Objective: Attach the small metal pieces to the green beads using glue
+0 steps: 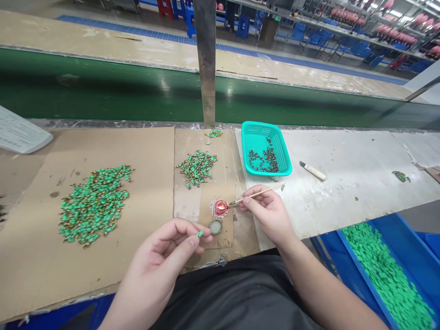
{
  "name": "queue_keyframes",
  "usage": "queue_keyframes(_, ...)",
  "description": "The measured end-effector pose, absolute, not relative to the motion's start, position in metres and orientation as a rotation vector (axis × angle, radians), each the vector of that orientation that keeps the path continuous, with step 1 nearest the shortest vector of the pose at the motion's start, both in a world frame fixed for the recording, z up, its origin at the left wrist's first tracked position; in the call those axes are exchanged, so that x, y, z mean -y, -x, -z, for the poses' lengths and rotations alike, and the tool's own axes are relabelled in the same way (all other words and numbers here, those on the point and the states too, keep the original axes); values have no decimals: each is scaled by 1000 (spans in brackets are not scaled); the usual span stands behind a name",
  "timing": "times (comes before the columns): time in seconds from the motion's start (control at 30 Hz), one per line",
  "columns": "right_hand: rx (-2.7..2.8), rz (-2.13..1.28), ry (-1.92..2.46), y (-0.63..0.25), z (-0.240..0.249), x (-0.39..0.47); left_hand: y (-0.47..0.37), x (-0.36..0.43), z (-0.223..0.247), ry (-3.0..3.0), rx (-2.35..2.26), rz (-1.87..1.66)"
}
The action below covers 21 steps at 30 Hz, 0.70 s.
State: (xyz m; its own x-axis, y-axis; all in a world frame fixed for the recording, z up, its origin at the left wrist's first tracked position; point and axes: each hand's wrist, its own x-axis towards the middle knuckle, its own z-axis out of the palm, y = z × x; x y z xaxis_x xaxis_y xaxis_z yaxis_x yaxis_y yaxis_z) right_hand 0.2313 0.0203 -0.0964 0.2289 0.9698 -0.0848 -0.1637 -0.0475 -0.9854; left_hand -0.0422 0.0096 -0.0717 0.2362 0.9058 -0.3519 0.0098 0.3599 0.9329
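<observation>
Between the thumb and fingers of my left hand [168, 256] is a tiny green piece [200, 233]; its exact kind is too small to make out. My right hand [264, 208] grips a thin paintbrush [257, 194] by its wooden handle. The brush tip is at the edge of a small round cap of glossy red paint [220, 208]. Just below that cap lies a bottle cap [216, 227] with pale contents, close to my left fingertips. Both caps rest on a small cardboard piece [227, 236].
A large pile of green-and-gold pieces [94, 206] lies left, a smaller pile [197, 167] nearer the middle. A teal basket [244, 146] holds small dark pieces. Right of it lies a craft knife [313, 171]. A blue bin [364, 279] with green pieces stands low at right.
</observation>
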Motion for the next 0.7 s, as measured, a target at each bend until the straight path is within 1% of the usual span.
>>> queue_keyframes(0.2,930,-1150,1189,-232,79,-9,33,-10,71,-911,-1102,-844)
queue_keyframes(0.47,1052,-1279,888,-213,32,22,24,-5,53,-675,-831,-770)
queue_keyframes(0.57,1043,-1289,880,-208,25,27,27,-2,54,-692,-756,-771)
queue_keyframes(0.7,1023,-1294,894,-207,23,29,28,1,53,-727,-788,-785)
